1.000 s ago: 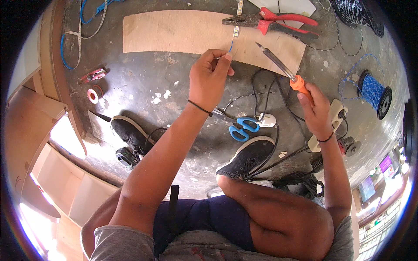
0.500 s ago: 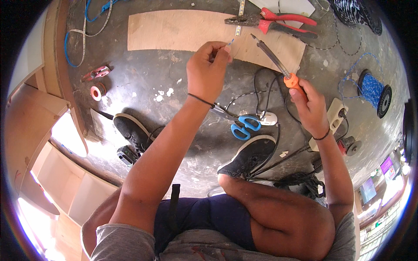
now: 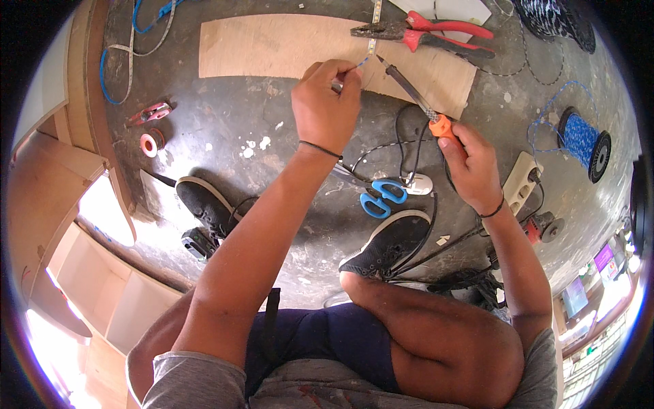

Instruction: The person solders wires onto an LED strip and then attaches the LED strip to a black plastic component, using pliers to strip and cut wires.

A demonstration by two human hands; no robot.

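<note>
My left hand (image 3: 327, 99) is closed in a pinch on a thin blue wire (image 3: 364, 62), whose tip pokes out toward the end of an LED strip (image 3: 372, 46). Wrapped round the orange handle of a soldering iron (image 3: 415, 91) is my right hand (image 3: 473, 167). The iron slants up and left, its tip close to the strip's end and the wire; whether they touch I cannot tell. Beneath them lies a plywood piece (image 3: 272, 48). Red-handled pliers (image 3: 415, 35) rest across the strip on the board.
Blue-handled scissors (image 3: 385, 198) lie between my shoes, beside dark cables. A solder spool (image 3: 152, 143) and a red tool (image 3: 150, 114) sit at left. On the right are a power strip (image 3: 523, 183), a blue cord spool (image 3: 582, 140) and an angle grinder (image 3: 541, 228).
My right hand has brought the soldering iron left, its tip now nearer the wire and the strip's end. The left hand, still pinching the wire, has shifted slightly, and more wire shows.
</note>
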